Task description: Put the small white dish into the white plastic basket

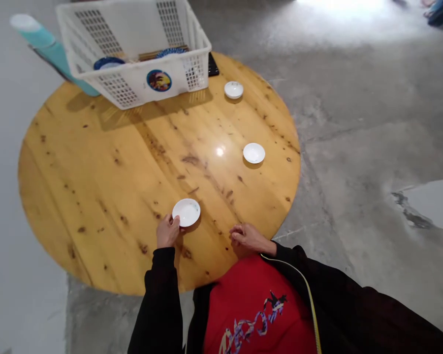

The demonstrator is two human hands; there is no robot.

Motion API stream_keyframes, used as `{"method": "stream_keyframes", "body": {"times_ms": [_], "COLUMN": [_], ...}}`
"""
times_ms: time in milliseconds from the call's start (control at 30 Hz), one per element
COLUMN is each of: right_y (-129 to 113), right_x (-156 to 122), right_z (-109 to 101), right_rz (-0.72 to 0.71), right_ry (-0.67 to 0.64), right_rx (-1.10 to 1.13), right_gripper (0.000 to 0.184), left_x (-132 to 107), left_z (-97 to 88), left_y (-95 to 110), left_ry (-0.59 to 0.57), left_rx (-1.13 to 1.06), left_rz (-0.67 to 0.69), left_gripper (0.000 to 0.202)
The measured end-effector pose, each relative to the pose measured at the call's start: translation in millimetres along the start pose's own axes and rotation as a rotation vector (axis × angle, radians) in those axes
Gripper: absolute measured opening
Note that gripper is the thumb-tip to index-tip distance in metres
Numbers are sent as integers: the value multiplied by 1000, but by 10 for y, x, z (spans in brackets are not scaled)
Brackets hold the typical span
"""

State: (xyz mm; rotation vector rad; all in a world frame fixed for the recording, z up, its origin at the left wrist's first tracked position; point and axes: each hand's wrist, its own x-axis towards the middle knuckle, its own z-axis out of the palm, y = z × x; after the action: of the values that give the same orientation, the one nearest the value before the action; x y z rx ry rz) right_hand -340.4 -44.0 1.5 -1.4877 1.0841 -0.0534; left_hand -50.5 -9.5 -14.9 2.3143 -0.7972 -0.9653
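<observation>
My left hand point(167, 231) grips the near edge of a small white dish point(186, 212) that sits on the round wooden table point(107, 196) near its front. My right hand point(248, 237) rests on the table to the right with its fingers curled and nothing in them. A second white dish point(254, 153) lies further out on the right. A third white dish point(234, 89) lies beyond it, close to the far edge.
A white plastic basket point(133, 49) with blue-rimmed plates point(109, 63) and chopsticks inside stands at the back of the table. A teal object point(47, 46) pokes out behind it. Grey concrete floor point(372, 123) surrounds the table, with a wet patch on the right.
</observation>
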Motion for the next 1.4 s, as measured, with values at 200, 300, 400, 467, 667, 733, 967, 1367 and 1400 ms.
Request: {"method": "stream_keyframes", "body": {"times_ms": [200,300,400,467,667,733,967,1367,1400], "right_y": [142,205,193,159,73,68,44,129,134], "right_x": [-41,67,309,512,1028,1128,1261,1434,1445], "right_z": [-227,-477,-957,-1345,-2131,-2225,-2363,-2368,-2372], "right_rz": [38,60,71,64,23,14,-89,-92,-86], "right_ry": [28,128,361,532,722,716,725,760,757], "right_rx": [150,325,468,523,569,533,32,-223,-231], "right_gripper": [19,20,21,22,28,30,37,30,30], "left_x": [-13,68,194,277,455,498,551,516,524], "left_z": [379,682,1049,1299,1837,1929,2055,2066,2067], "left_y": [537,1078,1608,1883,2330,2410,2629,2767,2763], "left_ry": [-56,-100,-182,-201,-203,-187,-125,-58,-56], "left_rx": [-366,-380,-377,-350,-175,-127,65,408,406], "left_rz": [24,125,200,231,259,256,277,375,381], "left_gripper": [24,22,19,18,21,22,22,33,37]}}
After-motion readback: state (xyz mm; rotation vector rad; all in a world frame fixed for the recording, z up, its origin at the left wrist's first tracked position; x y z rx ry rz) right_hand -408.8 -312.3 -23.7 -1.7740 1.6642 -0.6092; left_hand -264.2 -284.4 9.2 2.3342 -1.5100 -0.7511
